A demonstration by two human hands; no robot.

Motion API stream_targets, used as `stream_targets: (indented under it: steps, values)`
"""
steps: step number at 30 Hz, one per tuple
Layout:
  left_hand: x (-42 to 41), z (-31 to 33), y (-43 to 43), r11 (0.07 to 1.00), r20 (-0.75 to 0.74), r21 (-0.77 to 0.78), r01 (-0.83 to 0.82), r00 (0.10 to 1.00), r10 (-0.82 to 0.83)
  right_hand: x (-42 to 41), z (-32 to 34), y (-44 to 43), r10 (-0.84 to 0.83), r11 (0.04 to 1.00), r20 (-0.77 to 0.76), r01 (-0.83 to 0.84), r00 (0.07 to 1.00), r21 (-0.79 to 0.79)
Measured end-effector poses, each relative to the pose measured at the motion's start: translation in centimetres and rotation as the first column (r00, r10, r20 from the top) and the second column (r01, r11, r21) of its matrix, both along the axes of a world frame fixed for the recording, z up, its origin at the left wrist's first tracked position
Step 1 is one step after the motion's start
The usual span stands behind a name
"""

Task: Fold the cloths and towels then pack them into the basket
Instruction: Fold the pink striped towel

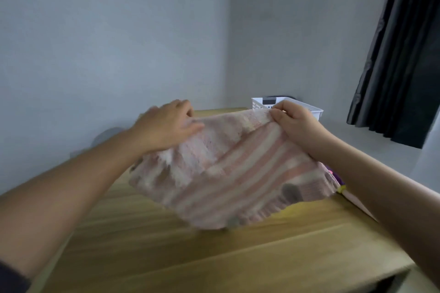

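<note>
A pink and white striped towel point(228, 171) with grey patches hangs in the air above the wooden table point(166, 252). My right hand point(297, 123) pinches its far right corner between thumb and fingers. My left hand point(166, 126) lies on the far left edge with its fingers over the fabric, blurred by motion. The towel's near edge droops down almost to the tabletop. A white slotted basket point(312, 109) stands at the far right corner of the table, partly hidden behind my right hand.
More cloth, purple and yellow bits point(339, 183), peeks out under my right forearm at the table's right edge. A dark curtain point(404, 54) hangs at the right. Grey walls meet in a corner behind the table.
</note>
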State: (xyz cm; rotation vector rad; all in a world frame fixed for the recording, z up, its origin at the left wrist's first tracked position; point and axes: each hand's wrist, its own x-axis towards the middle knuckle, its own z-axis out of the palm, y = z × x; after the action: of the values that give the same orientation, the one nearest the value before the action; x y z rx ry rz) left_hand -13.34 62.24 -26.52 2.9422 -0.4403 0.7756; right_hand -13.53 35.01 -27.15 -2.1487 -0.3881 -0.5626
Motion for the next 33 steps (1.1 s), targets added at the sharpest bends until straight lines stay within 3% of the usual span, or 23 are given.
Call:
stream_targets:
  steps: [3, 7, 9, 12, 15, 16, 20, 25, 27, 30, 33]
  values:
    - [-1.8, -2.7, -4.2, 0.963, 0.023, -0.212, 0.165, 0.986, -0.164, -0.3, 0.3, 2.1, 0.052, 0.996, 0.018, -0.051, 0.998, -0.078]
    - [-2.4, -6.0, -9.0, 0.95, 0.012, -0.262, 0.168, 0.985, -0.171, -1.0, 0.6, 4.2, 0.084, 0.976, 0.004, -0.081, 0.996, -0.202]
    - [-1.5, -6.1, -9.0, 0.909, 0.03, -0.365, 0.204, 0.978, -0.207, -1.2, 0.8, 4.0, 0.085, 0.969, -0.009, -0.084, 0.996, -0.232]
    - [-0.9, -5.6, -8.4, 0.743, -0.039, -0.576, 0.341, 0.896, -0.442, -1.3, 1.3, 2.6, 0.035, 0.971, -0.01, -0.036, 0.999, -0.235]
    - [-1.2, -5.2, -8.5, 0.539, 0.03, -0.743, 0.397, 0.824, -0.565, -1.2, 1.8, 1.6, 0.038, 0.973, -0.028, -0.043, 0.999, -0.228]
    - [-1.4, -5.1, -8.6, 0.511, 0.071, -0.757, 0.407, 0.829, -0.555, -1.2, 1.9, 1.6, 0.045, 0.973, -0.036, -0.052, 0.998, -0.224]
    - [-1.8, -4.7, -9.9, 0.587, 0.196, -0.679, 0.441, 0.879, -0.435, -1.3, 2.0, 2.4, 0.087, 0.97, -0.052, -0.096, 0.995, -0.224]
    - [-1.9, -3.4, -9.7, 0.38, 0.172, -0.824, 0.42, 0.825, -0.539, -1.9, 3.5, 2.1, 0.079, 0.975, -0.025, -0.082, 0.997, -0.204]
    - [-1.9, -3.1, -9.4, 0.457, 0.137, -0.777, 0.434, 0.825, -0.549, -2.0, 4.0, 1.8, 0.077, 0.978, -0.035, -0.082, 0.996, -0.191]
    - [-1.8, -4.0, -9.3, 0.678, 0.055, -0.619, 0.396, 0.883, -0.466, -2.1, 4.5, 1.6, 0.079, 0.98, -0.036, -0.085, 0.996, -0.178]
    - [-1.4, -5.1, -9.7, 0.785, 0.029, -0.524, 0.329, 0.929, -0.37, -2.3, 4.8, 1.6, 0.082, 0.979, -0.039, -0.088, 0.996, -0.181]
